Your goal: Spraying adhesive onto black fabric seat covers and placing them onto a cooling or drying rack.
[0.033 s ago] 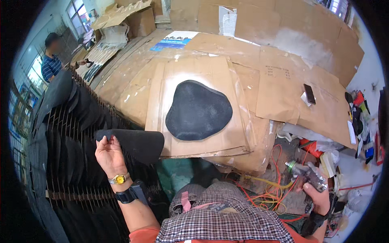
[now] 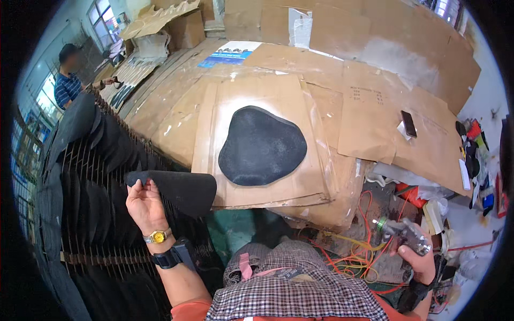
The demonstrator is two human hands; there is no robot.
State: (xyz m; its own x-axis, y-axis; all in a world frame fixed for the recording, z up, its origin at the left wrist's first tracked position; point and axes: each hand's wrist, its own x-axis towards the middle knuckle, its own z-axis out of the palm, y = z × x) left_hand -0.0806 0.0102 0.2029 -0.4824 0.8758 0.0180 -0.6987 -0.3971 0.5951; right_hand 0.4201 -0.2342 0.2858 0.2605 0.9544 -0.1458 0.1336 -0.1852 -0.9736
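Between the thumb and fingers of my left hand [image 2: 146,206] is the edge of a thin black pad [image 2: 187,191], curved over and hanging beside the table's near left edge. On a sheet of cardboard [image 2: 209,160] in front of me lies another black pad [image 2: 262,147], flat and rounded, with three lobes. My right hand [image 2: 420,259], low at the right, is closed round what looks like a spray gun [image 2: 409,235] with a green ring near its front end. Part of its handle is hidden by my fingers.
A rack [image 2: 107,257] packed with black pads stands at my left. Orange and yellow hoses [image 2: 358,257] tangle below the table on the right. A phone [image 2: 408,124] lies on the right-hand cardboard. Another person [image 2: 69,80] works at the far left.
The front end of the spray gun has tipped slightly left and down, with small shifts of my right fingers. My left hand and both pads look unmoved.
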